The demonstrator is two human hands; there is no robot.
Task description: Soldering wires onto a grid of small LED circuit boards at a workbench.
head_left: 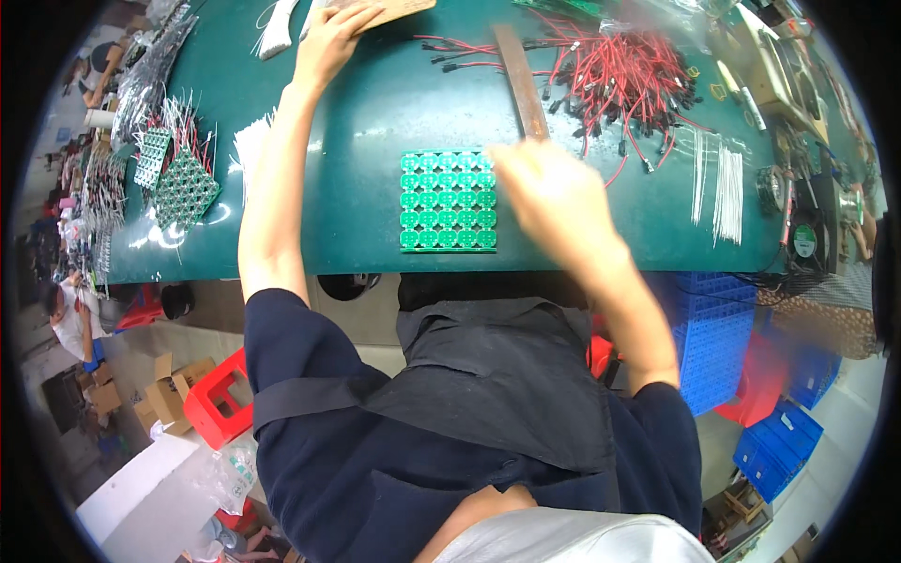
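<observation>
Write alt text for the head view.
A person's blurred right hand appears to grip a long brown strip beside a green circuit-board panel on a green table; the left hand touches a wooden board. Red wires lie at upper right.

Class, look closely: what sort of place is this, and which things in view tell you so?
Probably an electronics assembly workshop: a panel of green circuit boards lies on a long green workbench, with a heap of red wires with black connectors beyond it.
</observation>
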